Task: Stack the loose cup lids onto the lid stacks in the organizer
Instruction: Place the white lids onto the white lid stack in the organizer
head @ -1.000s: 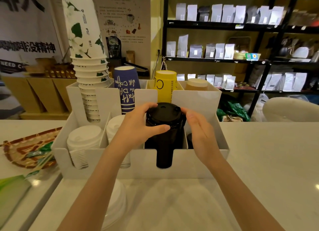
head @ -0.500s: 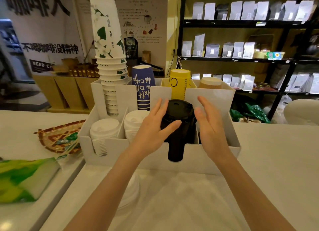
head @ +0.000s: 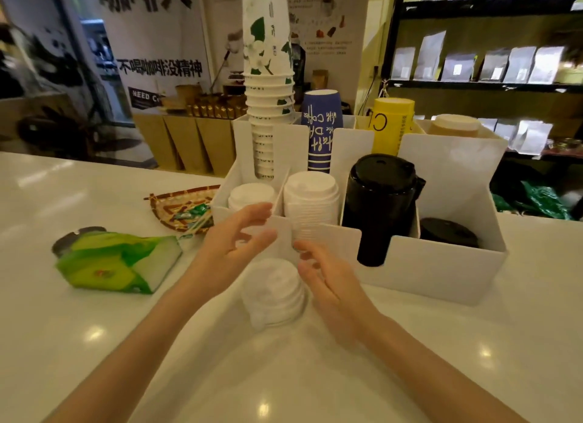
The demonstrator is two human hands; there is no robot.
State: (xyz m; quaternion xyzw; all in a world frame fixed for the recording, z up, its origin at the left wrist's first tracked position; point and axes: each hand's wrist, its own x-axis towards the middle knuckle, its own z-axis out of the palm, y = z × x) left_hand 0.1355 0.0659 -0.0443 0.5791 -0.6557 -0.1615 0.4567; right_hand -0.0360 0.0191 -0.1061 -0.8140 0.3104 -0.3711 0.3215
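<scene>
Head view: loose white lids (head: 273, 291) between open hands (head: 232, 250).

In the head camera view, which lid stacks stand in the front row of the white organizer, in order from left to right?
Short white lid stack → taller white lid stack → tall black lid stack → low black lid stack, all in the front compartments of the organizer.

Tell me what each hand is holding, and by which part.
Nothing. The left hand and right hand are open above the loose white lids on the counter, gripping none.
</scene>
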